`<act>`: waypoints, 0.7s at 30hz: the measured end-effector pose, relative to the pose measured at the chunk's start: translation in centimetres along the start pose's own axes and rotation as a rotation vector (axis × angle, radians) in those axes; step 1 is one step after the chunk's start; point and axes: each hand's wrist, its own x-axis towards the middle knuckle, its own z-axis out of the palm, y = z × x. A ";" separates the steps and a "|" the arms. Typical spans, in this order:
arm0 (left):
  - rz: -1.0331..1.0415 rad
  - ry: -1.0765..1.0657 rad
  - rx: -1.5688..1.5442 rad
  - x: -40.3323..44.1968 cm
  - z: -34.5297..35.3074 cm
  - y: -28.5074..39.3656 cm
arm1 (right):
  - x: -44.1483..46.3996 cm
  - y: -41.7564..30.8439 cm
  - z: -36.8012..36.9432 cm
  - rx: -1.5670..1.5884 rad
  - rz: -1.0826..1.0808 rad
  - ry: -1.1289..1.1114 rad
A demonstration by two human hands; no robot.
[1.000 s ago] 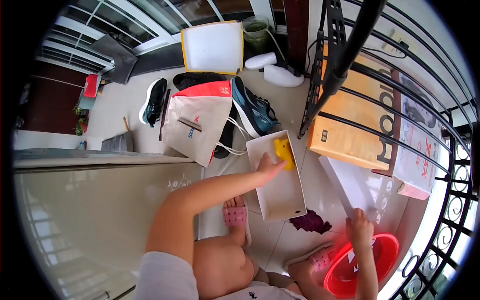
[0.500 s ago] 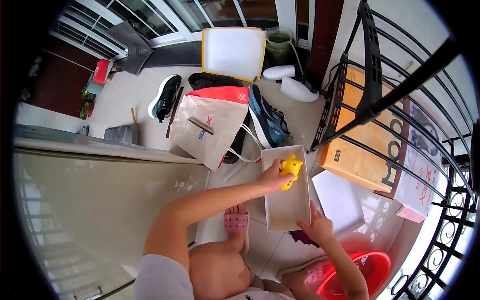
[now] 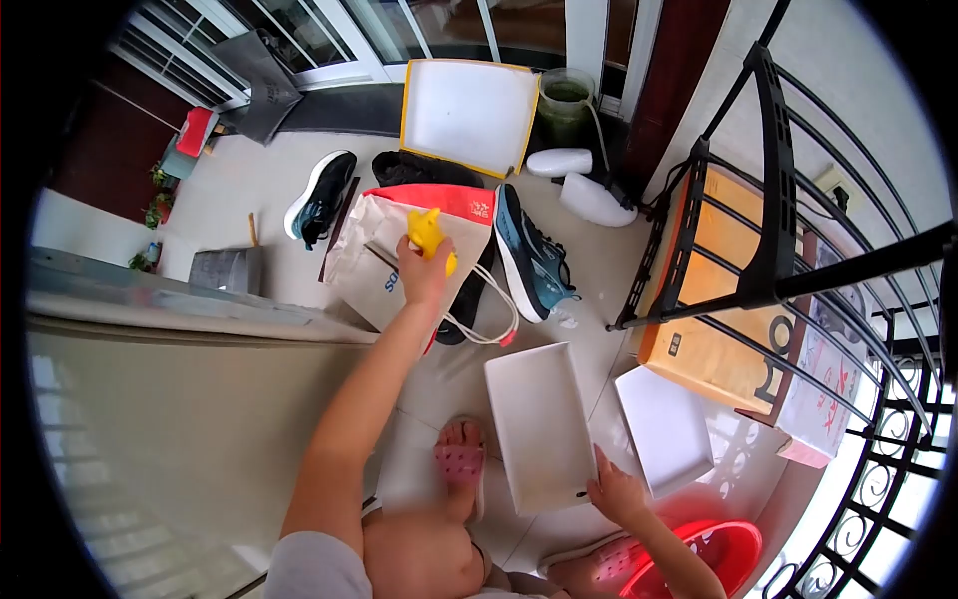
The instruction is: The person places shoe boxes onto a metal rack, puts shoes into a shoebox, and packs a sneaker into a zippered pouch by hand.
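Observation:
My left hand [image 3: 427,272] is closed around a yellow figure-shaped toy [image 3: 426,236], with its ear-like points showing above my fingers. It is over the beige and red paper bag [image 3: 454,235], which lies on the floor. My right hand [image 3: 617,493] grips the lower right side of a shallow white box [image 3: 539,419]. A tiny dark thing [image 3: 582,494] shows in the box beside my fingers; I cannot make out what it is. To the right lies a white lid-like tray [image 3: 666,424].
A blue-black sneaker [image 3: 531,255] is right of the bag, another sneaker [image 3: 321,198] left. A black metal rack [image 3: 763,200] stands at right over an orange box [image 3: 714,329]. A red basin [image 3: 733,554] is near my foot. A cabinet [image 3: 200,439] borders the left.
My left hand has carried the yellow toy up and left, from over the white box to over the paper bag. The white box and my right hand have shifted left and nearer to me.

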 end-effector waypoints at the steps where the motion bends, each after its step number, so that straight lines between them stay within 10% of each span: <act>1: -0.086 0.086 0.091 1.1 -0.1 -2.3 | 0.0 -0.3 -0.3 -0.003 -0.013 -0.041; 6: 0.156 0.298 0.641 -0.1 2.4 -0.6 | -0.1 -1.2 -2.6 0.065 0.041 -0.033; 10: 0.633 -0.050 0.668 1.7 7.4 1.6 | -0.1 -0.1 -3.3 0.068 0.053 -0.012; 13: 0.333 -0.575 0.488 3.4 13.7 -0.8 | -0.2 0.0 -3.9 0.025 -0.005 0.063; 21: -0.026 -0.545 0.359 7.4 24.2 -2.2 | -2.2 2.1 -5.1 -0.260 -0.073 -0.168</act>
